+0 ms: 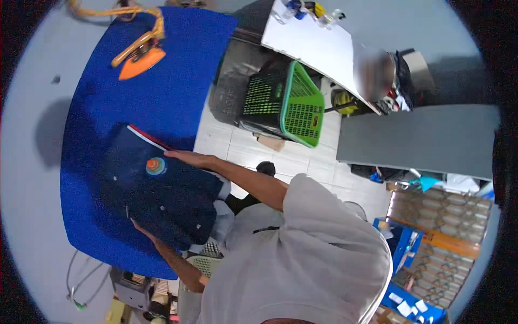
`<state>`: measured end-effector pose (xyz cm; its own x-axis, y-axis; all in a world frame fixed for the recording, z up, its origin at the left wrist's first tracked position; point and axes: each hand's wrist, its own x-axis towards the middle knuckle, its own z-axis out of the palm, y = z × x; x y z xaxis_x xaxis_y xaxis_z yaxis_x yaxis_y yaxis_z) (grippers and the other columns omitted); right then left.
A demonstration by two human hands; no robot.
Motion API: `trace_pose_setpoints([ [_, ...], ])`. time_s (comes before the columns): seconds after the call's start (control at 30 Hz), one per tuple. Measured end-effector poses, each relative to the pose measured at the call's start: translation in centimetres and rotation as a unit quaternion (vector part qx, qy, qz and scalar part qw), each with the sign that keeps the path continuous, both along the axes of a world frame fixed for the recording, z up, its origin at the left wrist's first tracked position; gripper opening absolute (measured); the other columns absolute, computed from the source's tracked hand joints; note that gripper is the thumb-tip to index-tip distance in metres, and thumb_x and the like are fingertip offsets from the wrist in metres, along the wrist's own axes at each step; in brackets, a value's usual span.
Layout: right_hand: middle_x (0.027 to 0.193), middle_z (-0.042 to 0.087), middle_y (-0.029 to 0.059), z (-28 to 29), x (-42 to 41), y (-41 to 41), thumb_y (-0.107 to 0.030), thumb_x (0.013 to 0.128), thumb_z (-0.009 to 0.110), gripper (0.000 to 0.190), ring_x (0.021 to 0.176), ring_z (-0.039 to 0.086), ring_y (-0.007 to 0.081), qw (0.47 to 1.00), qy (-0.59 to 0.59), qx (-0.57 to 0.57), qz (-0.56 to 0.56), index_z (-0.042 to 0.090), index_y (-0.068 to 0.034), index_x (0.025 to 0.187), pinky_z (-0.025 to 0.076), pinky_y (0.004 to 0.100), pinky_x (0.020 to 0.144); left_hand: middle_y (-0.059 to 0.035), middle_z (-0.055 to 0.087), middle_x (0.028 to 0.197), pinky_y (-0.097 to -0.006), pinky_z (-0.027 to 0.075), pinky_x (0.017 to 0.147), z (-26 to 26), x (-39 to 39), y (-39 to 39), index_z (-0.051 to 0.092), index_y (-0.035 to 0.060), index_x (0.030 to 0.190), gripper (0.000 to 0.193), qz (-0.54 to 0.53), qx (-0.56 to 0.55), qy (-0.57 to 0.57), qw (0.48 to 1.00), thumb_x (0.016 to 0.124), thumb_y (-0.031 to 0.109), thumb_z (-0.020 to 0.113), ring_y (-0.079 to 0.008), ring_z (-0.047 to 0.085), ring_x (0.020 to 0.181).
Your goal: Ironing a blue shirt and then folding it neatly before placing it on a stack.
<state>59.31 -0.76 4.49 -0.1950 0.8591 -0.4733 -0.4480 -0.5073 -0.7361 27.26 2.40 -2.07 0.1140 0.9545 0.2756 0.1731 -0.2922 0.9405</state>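
Note:
A dark navy garment [178, 190] with a round orange and teal badge and several small pale buttons lies over a blue-covered table [170, 97]. Red and white trim runs along its upper edge. My right hand [194, 158] grips the garment at the end of that trim. At the lower edge, my left hand [143, 231] touches the cloth, its fingers partly hidden by it. An orange-soled iron [141, 60] with a cord wrapped in yellow rests on the blue cover, apart from both hands.
Beside the table stand a green plastic basket [303, 117] and a dark crate [261, 95]. A white table [315, 40] holds small bottles; a person [374, 73] is at its end. A grey table [412, 141] stands at right. Below is a pale basket [206, 265].

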Motion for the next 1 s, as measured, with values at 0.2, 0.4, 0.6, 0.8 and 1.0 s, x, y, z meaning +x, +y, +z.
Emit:
trace_pose_setpoints([
  [0.2,0.146,0.044,0.0174,4.3,10.9,-15.3,-0.063,0.096,0.039,0.078,0.131,0.044,0.0297,0.995,-0.063,-0.012,-0.071,0.039,-0.005,0.147,0.031,0.0384,0.112,-0.0164,0.056,0.132,-0.0425,0.044,0.103,2.8,12.1,-6.7,0.047,-0.0021,0.136,0.052,-0.03,-0.275,-0.082,0.957,0.094,0.027,0.054,-0.0297,0.056,0.116],
  [0.4,0.152,0.035,0.0201,4.9,22.4,-31.5,-0.068,0.093,0.038,0.086,0.142,0.029,0.0295,0.972,-0.135,-0.004,-0.19,0.035,-0.001,0.148,0.024,0.0395,0.116,-0.0165,0.045,0.141,-0.0445,0.041,0.106,5.9,26.7,-16.5,0.038,0.0009,0.142,0.062,-0.142,-0.342,-0.094,0.924,0.096,0.04,0.048,-0.0286,0.047,0.125],
  [0.6,0.146,0.042,0.0185,4.9,31.8,-42.5,-0.069,0.092,0.043,0.088,0.133,0.042,0.0281,0.939,-0.083,-0.019,-0.332,0.036,-0.001,0.148,0.033,0.0377,0.111,-0.0165,0.034,0.15,-0.0465,0.037,0.109,9.6,42.0,-22.9,0.03,0.0039,0.148,0.072,-0.314,-0.414,-0.073,0.851,0.097,0.053,0.042,-0.0275,0.039,0.134],
  [0.8,0.134,0.054,0.0171,4.7,41.9,-50.5,-0.067,0.093,0.043,0.084,0.115,0.055,0.0245,0.912,-0.035,-0.024,-0.407,0.046,0.002,0.14,0.045,0.0346,0.098,-0.0178,0.033,0.152,-0.046,0.038,0.107,13.2,54.7,-29.6,0.026,0.006,0.152,0.095,-0.393,-0.351,-0.014,0.85,0.086,0.07,0.051,-0.0299,0.041,0.132],
  [1.0,0.133,0.055,0.0116,2.6,53.9,-54.1,-0.065,0.096,0.04,0.079,0.113,0.054,0.02,0.87,-0.026,0.053,-0.489,0.048,0.001,0.139,0.042,0.0325,0.101,-0.0075,0.045,0.143,-0.0417,0.032,0.111,14.6,72.0,-31.0,0.042,0.0113,0.144,0.068,-0.427,-0.516,-0.088,0.737,0.095,0.058,0.049,-0.0222,0.04,0.13],
])
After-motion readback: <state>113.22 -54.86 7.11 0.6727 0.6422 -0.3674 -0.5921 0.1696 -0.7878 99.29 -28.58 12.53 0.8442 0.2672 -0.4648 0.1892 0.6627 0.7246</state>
